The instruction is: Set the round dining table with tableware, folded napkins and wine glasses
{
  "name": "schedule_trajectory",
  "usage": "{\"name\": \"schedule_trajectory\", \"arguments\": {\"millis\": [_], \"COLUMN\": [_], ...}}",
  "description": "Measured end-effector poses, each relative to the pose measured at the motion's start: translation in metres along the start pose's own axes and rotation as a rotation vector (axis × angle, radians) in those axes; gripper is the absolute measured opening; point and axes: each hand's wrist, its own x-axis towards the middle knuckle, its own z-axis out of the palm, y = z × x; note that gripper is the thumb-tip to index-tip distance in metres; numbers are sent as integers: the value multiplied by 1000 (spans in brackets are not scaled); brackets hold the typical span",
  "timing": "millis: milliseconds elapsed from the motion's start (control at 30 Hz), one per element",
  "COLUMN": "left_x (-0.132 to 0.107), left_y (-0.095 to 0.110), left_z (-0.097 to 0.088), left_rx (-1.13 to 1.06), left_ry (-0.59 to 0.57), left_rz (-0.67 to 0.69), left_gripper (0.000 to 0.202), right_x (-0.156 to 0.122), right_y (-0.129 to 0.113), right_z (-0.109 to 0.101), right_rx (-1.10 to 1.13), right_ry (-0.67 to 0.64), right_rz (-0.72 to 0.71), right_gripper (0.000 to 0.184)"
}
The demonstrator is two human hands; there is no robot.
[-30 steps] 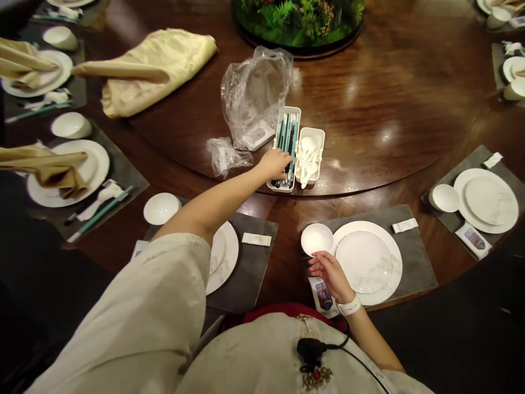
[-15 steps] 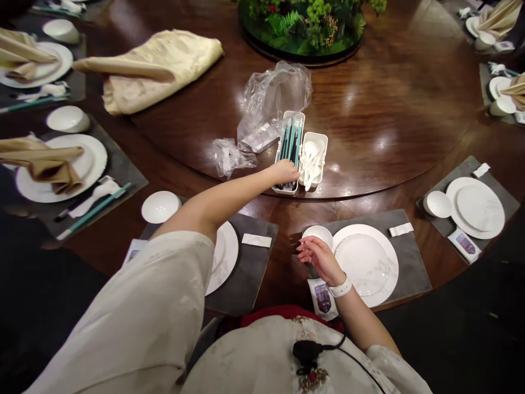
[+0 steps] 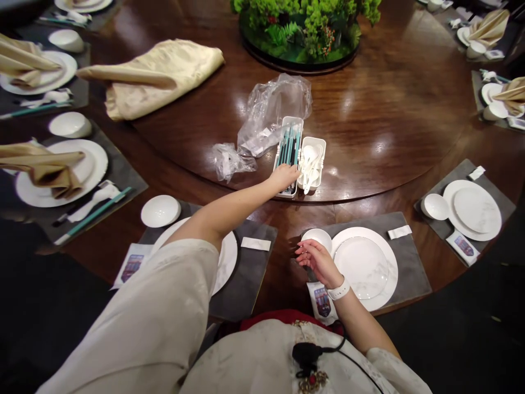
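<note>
My left hand (image 3: 284,177) reaches across the table and closes on the teal chopsticks (image 3: 289,145) lying in a white tray (image 3: 287,125) on the turntable. Beside it, a second white tray (image 3: 318,143) holds several white spoons (image 3: 308,162). My right hand (image 3: 318,259), with a white wristband, hovers open and relaxed over the left edge of a grey placemat (image 3: 406,257), just below a small white bowl (image 3: 318,237) and next to a large white plate (image 3: 364,267).
A crumpled clear plastic bag (image 3: 274,106) and a folded cream cloth (image 3: 158,74) lie on the turntable, with a green centrepiece (image 3: 303,24) behind. Set places with plates, bowls and folded napkins ring the table. Another placemat (image 3: 250,271) with a plate lies under my left arm.
My left hand has slid slightly right along the chopstick tray. My right hand has drifted a little left and up, off the plate's edge. The view has shifted.
</note>
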Motion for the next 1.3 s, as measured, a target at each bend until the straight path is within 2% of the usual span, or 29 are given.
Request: {"name": "schedule_trajectory", "arguments": {"millis": [100, 200, 300, 433, 567, 700, 867, 1000, 1067, 1167, 1233, 1300], "left_x": [2, 12, 28, 48, 60, 64, 60, 50, 39, 13, -10, -35], "left_y": [2, 4, 3, -2, -8, -10, -12, -21, -31, -52, -69, -83], "left_z": [-7, -14, -18, -21, -27, -32, -30, -27, -30, -43, -58, -73], "left_rx": [-102, -309, -478, -535, -555, -541, -571, -791, -942, -1060, -1075, -1077], "left_ry": [-53, -84, -52, -39, -144, -212, -215, -223, -219, -183, -125, -70], "left_rz": [-123, -330, -564, -772, -895, -911, -879, -906, -936, -885, -866, -901], "left_gripper": [30, 29, 39, 46, 47, 46, 40, 22, 19, 16, 16, 21], "right_x": [1, 3, 4, 5, 5, 7, 9, 9, 13, 28, 45, 67], "right_y": [1, 2, 2, 0, -2, 0, -1, -22, -40, -69, -90, -110], "right_z": [1, 2, 2, 1, -2, -5, -4, -2, -2, -1, 3, 12], "right_rx": [3, 5, 6, 18, 38, 36, 14, -45, -101, -242, -403, -668], "right_ry": [3, -4, -17, -12, 14, 23, 1, 0, -7, -24, -38, -39], "right_rz": [3, 6, 10, 14, 25, 28, 16, -43, -101, -198, -263, -378], "right_gripper": [50, 49, 47, 48, 52, 54, 50, 48, 45, 41, 36, 26]}}
